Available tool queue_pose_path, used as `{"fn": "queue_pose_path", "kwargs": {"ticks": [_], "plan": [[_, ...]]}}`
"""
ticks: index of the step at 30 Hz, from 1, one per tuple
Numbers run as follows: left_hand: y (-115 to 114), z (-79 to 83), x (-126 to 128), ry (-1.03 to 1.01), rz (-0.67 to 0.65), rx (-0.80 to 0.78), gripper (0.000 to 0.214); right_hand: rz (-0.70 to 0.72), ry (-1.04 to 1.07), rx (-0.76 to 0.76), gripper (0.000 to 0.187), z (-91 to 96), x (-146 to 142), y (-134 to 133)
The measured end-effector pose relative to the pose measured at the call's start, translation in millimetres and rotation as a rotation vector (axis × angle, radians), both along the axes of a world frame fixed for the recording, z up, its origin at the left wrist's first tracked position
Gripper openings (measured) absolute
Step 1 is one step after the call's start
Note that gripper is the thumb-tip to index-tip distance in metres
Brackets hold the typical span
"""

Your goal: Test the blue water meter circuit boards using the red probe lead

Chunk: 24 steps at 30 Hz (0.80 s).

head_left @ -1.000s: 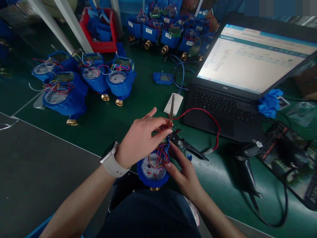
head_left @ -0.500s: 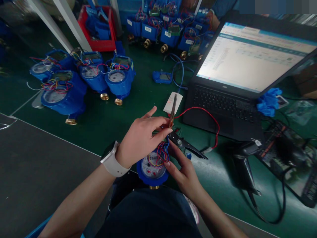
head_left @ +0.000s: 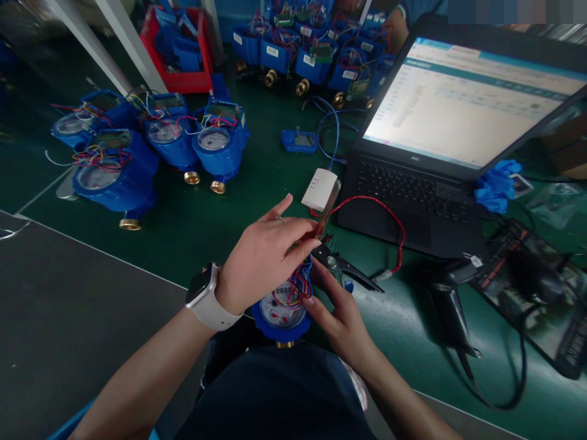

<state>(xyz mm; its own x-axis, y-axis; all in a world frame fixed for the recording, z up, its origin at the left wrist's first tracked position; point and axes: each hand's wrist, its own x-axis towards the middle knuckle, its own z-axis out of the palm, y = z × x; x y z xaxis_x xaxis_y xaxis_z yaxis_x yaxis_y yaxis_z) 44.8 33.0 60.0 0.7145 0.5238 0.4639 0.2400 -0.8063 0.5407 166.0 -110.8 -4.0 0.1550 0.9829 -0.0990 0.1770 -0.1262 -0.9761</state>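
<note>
My left hand (head_left: pixel 270 253), wearing a ring and a watch, pinches a slim brown-grey strip (head_left: pixel 326 211) between thumb and fingers. The strip sticks up and away over the table; its exact kind is unclear. Below lies a blue water meter (head_left: pixel 280 330) with a round dial, close against my body. My right hand (head_left: pixel 337 305) curls along the meter's right side, thumb at the bundle of coloured wires (head_left: pixel 300 284). The left hand covers the meter's far part. Just beyond the right fingers rests a black-handled tool (head_left: pixel 351 269), partly hidden.
A white box (head_left: pixel 320 188) with cables sits before an open laptop (head_left: pixel 413 201). Several wired meters (head_left: pixel 213 146) stand at left, a red bin (head_left: pixel 183 79) behind them. At right lie a scanner (head_left: pixel 452 311) and keyboard (head_left: pixel 573 345). Another person's hand (head_left: pixel 397 27) shows behind the laptop.
The strip in my left hand has tipped to the right and now leans beside the white box instead of standing across it. My right hand stays at the meter.
</note>
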Motion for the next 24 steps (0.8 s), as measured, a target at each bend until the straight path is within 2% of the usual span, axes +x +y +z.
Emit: {"fn": "queue_pose_path", "kwargs": {"ticks": [4, 6, 8, 10, 12, 14, 17, 19, 22, 24], "plan": [[-3.7, 1.1, 0.8, 0.007, -0.032, 0.059, 0.01, 0.027, -0.045, 0.018, 0.058, 2.0, 1.6, 0.6], [-4.7, 1.1, 1.5, 0.015, -0.051, 0.057, 0.01, 0.059, -0.169, 0.046, 0.057, 2.7, 10.1, 0.6], [-4.5, 1.1, 2.2, 0.022, -0.068, 0.05, 0.011, 0.057, -0.43, 0.078, 0.06, 2.3, 24.6, -0.8], [-3.5, 1.2, 2.7, 0.03, -0.079, 0.038, 0.011, 0.019, -0.794, 0.073, 0.071, 0.0, 42.2, -4.0], [-2.3, 1.9, 2.9, 0.047, -0.086, 0.02, 0.011, 0.025, -1.119, 0.006, 0.082, -3.8, 58.2, -8.2], [-1.2, 2.9, 3.0, 0.074, -0.089, 0.003, 0.012, 0.094, -1.288, -0.091, 0.082, -7.3, 69.4, -11.1], [0.1, 4.1, 3.3, 0.093, -0.099, 0.002, 0.012, 0.173, -1.324, -0.194, 0.074, -6.9, 79.7, -10.0], [0.7, 4.2, 3.7, 0.088, -0.105, 0.009, 0.011, 0.179, -1.305, -0.213, 0.066, 0.8, 87.1, -6.4], [1.3, 3.6, 4.0, 0.086, -0.112, 0.017, 0.011, 0.148, -1.194, -0.162, 0.058, 28.1, 101.7, -1.9], [1.5, 3.2, 3.9, 0.091, -0.113, 0.019, 0.013, 0.038, -1.003, -0.045, 0.058, 56.1, 109.4, -1.0]]}}
